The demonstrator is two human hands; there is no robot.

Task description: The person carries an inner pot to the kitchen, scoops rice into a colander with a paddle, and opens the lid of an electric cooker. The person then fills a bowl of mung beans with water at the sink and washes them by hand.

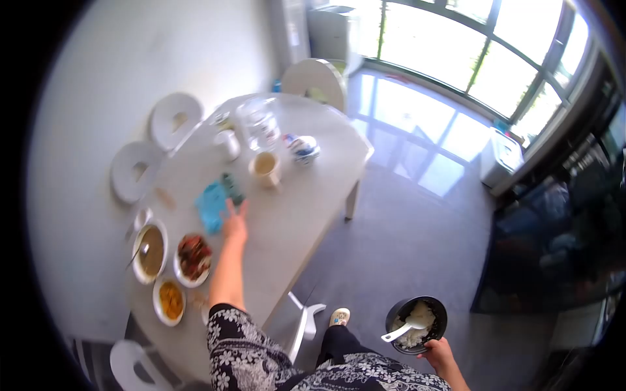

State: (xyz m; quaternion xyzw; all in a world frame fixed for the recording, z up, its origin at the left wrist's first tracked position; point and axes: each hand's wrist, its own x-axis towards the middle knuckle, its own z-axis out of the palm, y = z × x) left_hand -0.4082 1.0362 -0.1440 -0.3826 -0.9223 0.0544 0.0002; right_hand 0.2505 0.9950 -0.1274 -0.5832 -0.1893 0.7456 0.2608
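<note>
My right hand (pixel 441 354) grips the rim of a black pot (pixel 438 313), held over the floor. White rice (pixel 409 336) lies inside it, with a white rice paddle (pixel 399 331) resting across, its handle over the rim. Stretched out over the table, my left hand (pixel 235 225) has its fingers apart and appears to hold nothing. Close to its fingertips are a light blue cloth or bag (pixel 212 205) and a small dark green object (pixel 231 188), both too blurred to name surely. Whether the fingers touch either one, I cannot tell.
On the white table (pixel 274 228) stand a soup bowl (pixel 151 251), a dish of reddish food (pixel 194 259), a dish of yellow food (pixel 171 302), a beige mug (pixel 265 168) and a clear jar (pixel 259 124). White chairs (pixel 313 81) surround it; one (pixel 303 322) stands by my legs.
</note>
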